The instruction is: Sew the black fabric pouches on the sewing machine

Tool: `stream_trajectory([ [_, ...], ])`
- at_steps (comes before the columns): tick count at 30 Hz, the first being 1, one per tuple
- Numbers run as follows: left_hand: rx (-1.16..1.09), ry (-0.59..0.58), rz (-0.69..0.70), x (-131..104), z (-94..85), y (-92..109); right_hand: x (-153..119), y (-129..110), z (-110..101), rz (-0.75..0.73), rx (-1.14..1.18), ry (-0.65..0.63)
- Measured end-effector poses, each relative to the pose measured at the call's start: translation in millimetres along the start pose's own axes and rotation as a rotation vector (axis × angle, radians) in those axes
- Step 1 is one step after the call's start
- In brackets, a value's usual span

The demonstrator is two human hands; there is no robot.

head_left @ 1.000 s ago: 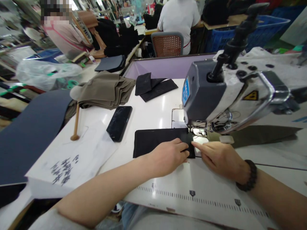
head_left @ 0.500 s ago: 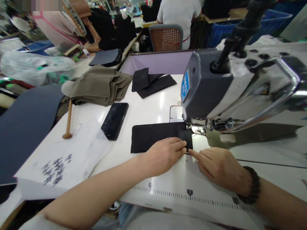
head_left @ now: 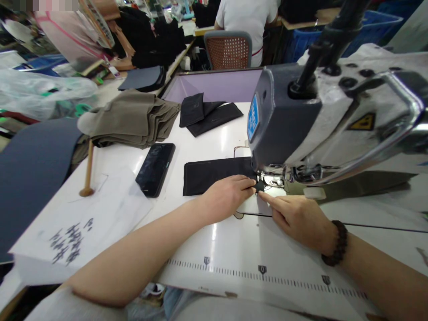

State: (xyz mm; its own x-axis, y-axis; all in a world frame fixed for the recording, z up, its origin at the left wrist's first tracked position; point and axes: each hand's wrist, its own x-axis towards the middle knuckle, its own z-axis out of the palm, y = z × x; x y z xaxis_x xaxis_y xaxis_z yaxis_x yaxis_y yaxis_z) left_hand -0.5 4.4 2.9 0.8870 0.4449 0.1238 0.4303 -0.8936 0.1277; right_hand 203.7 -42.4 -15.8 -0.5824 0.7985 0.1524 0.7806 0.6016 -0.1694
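Note:
A flat rectangular piece of black fabric (head_left: 214, 171) lies on the white sewing table, its right end beside the presser foot (head_left: 274, 180) of the sewing machine (head_left: 284, 107). My left hand (head_left: 229, 196) rests flat on the fabric's near right part, fingers stretched toward the needle area. Close by, my right hand (head_left: 297, 218) points its index finger at the fabric's near right corner and touches it; its other fingers are loosely bent, with no object seen in them. The machine head hides part of the fabric's far right edge.
Left of the fabric lie a phone (head_left: 155, 169), paper with handwriting (head_left: 107, 214), and a wooden-handled tool (head_left: 88, 171). Behind are stacked olive fabric (head_left: 130, 118) and folded black pieces (head_left: 214, 118). Olive fabric (head_left: 368, 185) lies right of the foot. People sit beyond the table.
The black fabric has slid away from me along the machine's presser foot. Both hands have moved forward with it, keeping their positions at its near right corner.

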Motion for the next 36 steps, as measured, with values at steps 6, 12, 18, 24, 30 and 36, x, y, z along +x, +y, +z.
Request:
stream_trajectory([
  [6,0.003,-0.006,-0.063,7,-2.7,-8,1,0,1,0.034,0.051,0.008],
  [12,0.015,0.046,-0.085,11,-1.7,-12,1,0,2,0.044,0.062,0.003],
  [18,0.017,0.071,-0.107,12,0.9,-15,1,-1,1,0.039,0.084,0.02],
  [24,-0.005,0.073,-0.096,12,1.0,-15,-1,-1,3,0.048,0.104,0.02],
  [30,0.018,0.045,-0.1,11,1.3,-14,2,1,4,0.01,0.08,0.054],
  [36,0.033,0.036,-0.047,10,6.8,-14,-9,5,-3,-0.158,0.066,0.077],
])
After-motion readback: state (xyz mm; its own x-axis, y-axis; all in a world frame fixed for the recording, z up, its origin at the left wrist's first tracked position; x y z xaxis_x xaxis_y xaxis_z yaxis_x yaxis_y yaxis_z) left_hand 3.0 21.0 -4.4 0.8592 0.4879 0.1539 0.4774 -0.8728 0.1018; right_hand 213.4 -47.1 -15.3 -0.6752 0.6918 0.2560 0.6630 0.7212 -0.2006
